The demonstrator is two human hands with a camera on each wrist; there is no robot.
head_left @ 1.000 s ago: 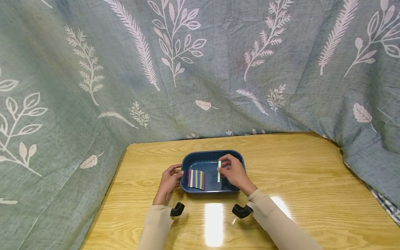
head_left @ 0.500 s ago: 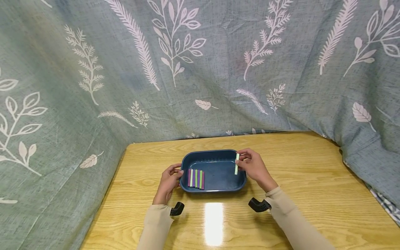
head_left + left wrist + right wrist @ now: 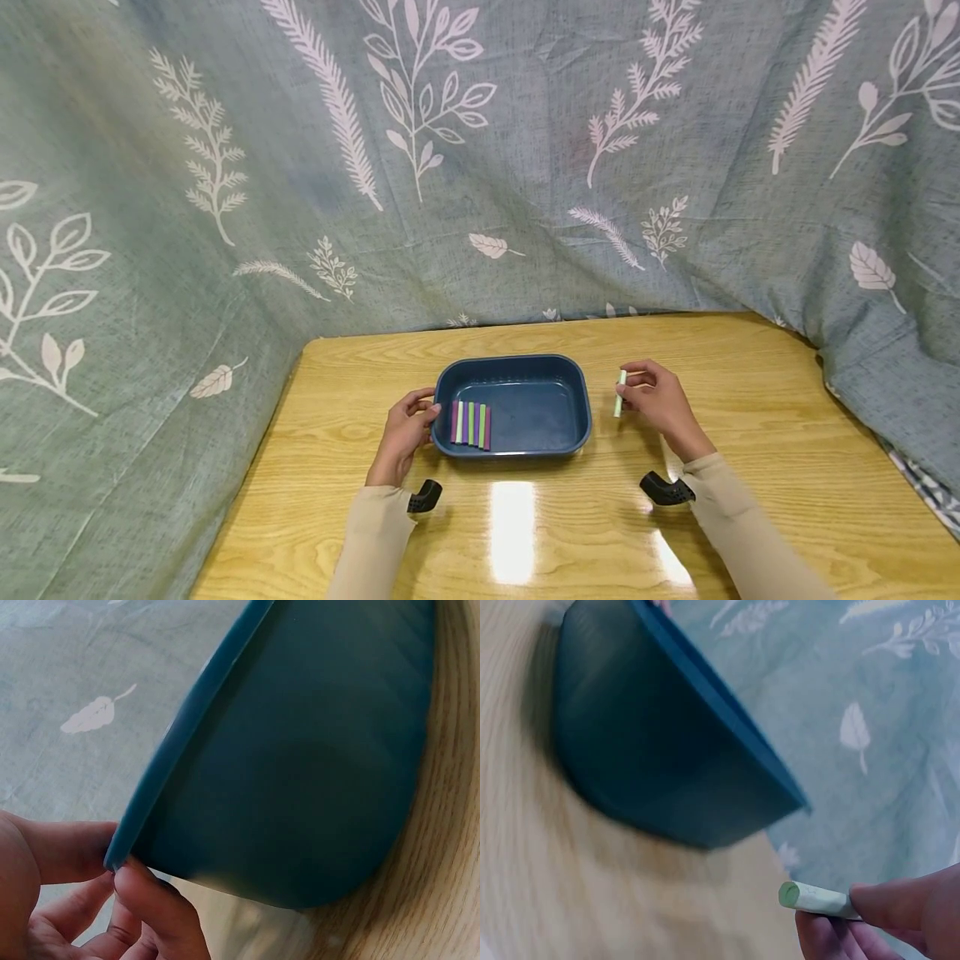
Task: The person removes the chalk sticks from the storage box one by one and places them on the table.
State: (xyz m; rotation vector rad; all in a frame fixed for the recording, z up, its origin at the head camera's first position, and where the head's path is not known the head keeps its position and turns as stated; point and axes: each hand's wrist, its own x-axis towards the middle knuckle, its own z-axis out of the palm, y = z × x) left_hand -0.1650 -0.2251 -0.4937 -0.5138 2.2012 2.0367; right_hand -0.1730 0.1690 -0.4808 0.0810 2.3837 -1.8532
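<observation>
Pale green stick (image 3: 620,394) is outside the tub, beyond its right short wall and apart from it, over the wooden table (image 3: 360,400). Right hand (image 3: 662,404) pinches this stick between the thumb and the fingers; the right wrist view shows its round free end, which sticks out from the grip.

Dark blue tub (image 3: 536,417) stands near the far edge of the table, its long sides running roughly along that edge. All its corners are rounded. Inside it, a row of thin sticks (image 3: 471,426) lies close to the left short wall, toward the near left corner. These sticks lie side by side, parallel to the short wall, and their colours are purple, whitish, violet and green; whether each one touches its neighbour is too small to tell.

Left hand (image 3: 405,429) holds the rim at the left end of the tub, with the rim between the thumb and a finger, as the left wrist view shows.

Behind the far edge of the table hangs a grey-green cloth (image 3: 525,200) with white leaf patterns, which also covers the left side.
</observation>
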